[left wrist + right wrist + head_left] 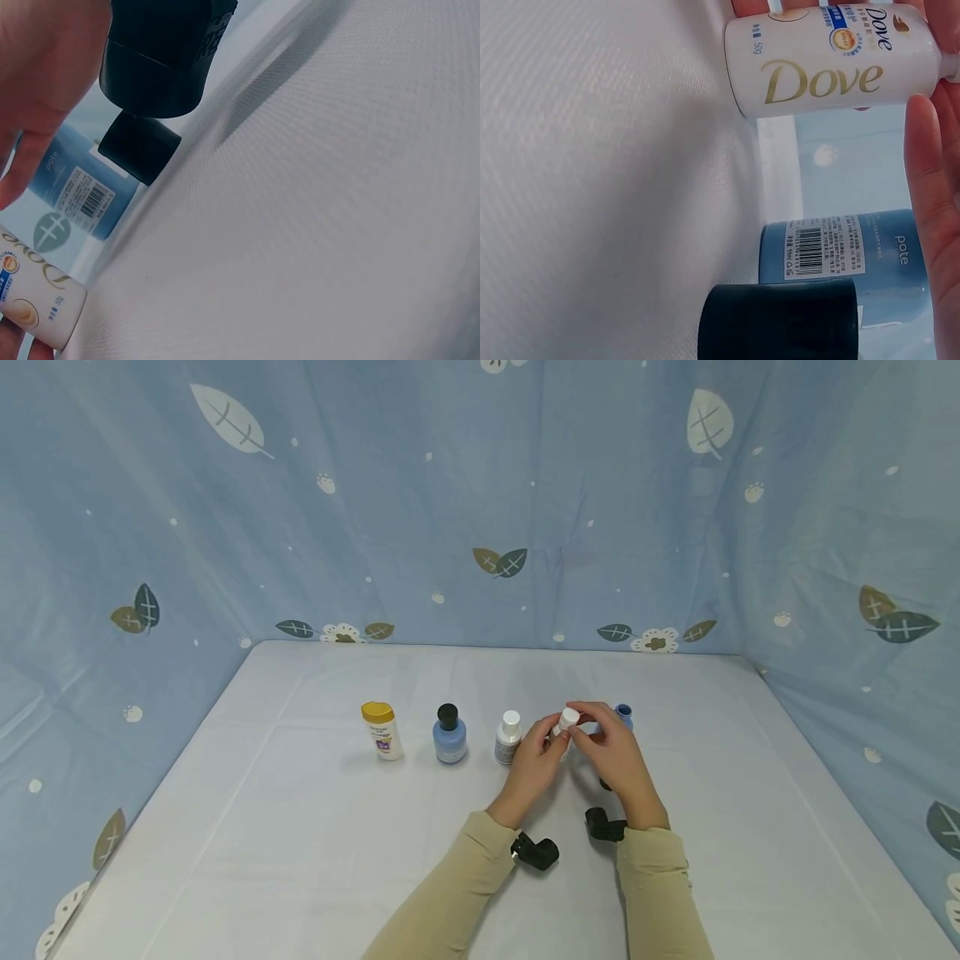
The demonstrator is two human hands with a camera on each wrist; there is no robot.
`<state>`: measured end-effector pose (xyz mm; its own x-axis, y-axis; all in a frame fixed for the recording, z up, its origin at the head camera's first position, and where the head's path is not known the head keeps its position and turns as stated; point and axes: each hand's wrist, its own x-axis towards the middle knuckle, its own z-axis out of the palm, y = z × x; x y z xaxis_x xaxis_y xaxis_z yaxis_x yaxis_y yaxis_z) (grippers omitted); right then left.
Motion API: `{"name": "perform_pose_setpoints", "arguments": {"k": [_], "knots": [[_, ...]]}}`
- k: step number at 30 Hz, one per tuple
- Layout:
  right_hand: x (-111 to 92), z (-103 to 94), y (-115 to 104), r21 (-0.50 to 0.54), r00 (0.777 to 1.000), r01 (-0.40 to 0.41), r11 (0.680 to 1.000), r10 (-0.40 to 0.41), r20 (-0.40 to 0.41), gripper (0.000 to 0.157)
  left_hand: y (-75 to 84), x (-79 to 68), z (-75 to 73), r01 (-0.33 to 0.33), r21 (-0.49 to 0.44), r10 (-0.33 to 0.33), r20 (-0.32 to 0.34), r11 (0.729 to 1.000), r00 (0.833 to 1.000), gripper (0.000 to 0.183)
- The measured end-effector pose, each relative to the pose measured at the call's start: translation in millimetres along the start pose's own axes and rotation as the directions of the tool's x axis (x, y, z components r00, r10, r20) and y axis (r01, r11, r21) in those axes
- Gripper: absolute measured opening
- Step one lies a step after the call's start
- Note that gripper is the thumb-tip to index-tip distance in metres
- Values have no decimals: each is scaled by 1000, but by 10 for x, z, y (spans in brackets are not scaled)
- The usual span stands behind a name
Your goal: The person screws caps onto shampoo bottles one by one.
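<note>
My left hand (529, 768) holds a small white Dove bottle (825, 64) low around its body, the bottle standing upright on the table. The fingertips of my right hand (619, 762) pinch its white cap (570, 717) from the other side. In the right wrist view the cap lies mostly out of frame, with part of the narrow neck showing. Just behind my right hand stands a blue bottle (885, 255) with its mouth uncovered and a barcode label. A loose black cap (139, 147) lies on the table in front of that bottle, partly hidden by my right hand in the head view.
Left of my hands a white-capped grey-white bottle (508, 742), a blue bottle with a black cap (450, 739) and a white bottle with a yellow cap (382, 733) stand in a row. Black camera mounts (538, 852) sit on both wrists. A patterned blue curtain (420, 510) surrounds the white table (315, 843).
</note>
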<state>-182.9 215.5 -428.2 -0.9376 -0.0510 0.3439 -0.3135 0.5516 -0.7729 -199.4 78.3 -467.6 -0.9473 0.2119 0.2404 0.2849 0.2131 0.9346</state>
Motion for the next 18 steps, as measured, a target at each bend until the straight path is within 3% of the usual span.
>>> {"name": "perform_pose_setpoints", "arguments": {"k": [18], "knots": [[22, 32, 27, -25, 1000, -14, 1000, 13, -18, 40, 6, -6, -2, 4, -3, -4, 3, 1000, 1000, 33]]}}
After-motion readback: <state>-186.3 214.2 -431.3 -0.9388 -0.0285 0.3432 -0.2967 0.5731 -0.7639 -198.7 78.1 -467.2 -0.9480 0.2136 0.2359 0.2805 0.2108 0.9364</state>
